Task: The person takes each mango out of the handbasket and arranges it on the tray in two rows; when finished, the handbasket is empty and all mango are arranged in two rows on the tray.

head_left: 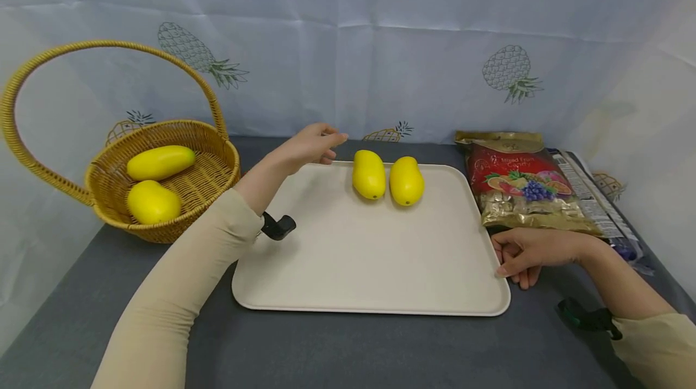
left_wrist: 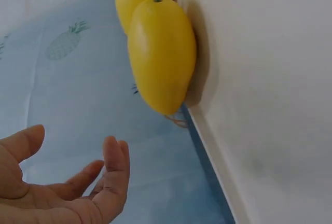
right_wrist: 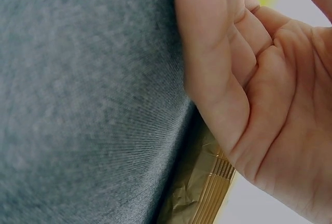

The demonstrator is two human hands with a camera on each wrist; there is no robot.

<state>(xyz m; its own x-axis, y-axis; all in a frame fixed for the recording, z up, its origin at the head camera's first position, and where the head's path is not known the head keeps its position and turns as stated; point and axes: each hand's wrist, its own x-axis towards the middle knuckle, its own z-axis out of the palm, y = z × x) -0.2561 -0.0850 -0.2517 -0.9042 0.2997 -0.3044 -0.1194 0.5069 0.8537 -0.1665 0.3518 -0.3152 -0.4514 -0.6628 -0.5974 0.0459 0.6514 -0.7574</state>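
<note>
My left hand reaches over the tray's back left corner, fingers loosely bent and nothing in them. Just to its right, two yellow mangoes lie side by side along the back of a cream tray. In the left wrist view the nearer mango is apart from the fingertips. At the tray's right edge, my right hand holds the rim, thumb over it and fingers curled beside it. Curled fingers fill much of the right wrist view.
A wicker basket with a tall handle stands at the left, holding two more yellow fruits. At the right, a red and gold candy bag lies against other packets. Behind the grey table hangs a pineapple-print cloth.
</note>
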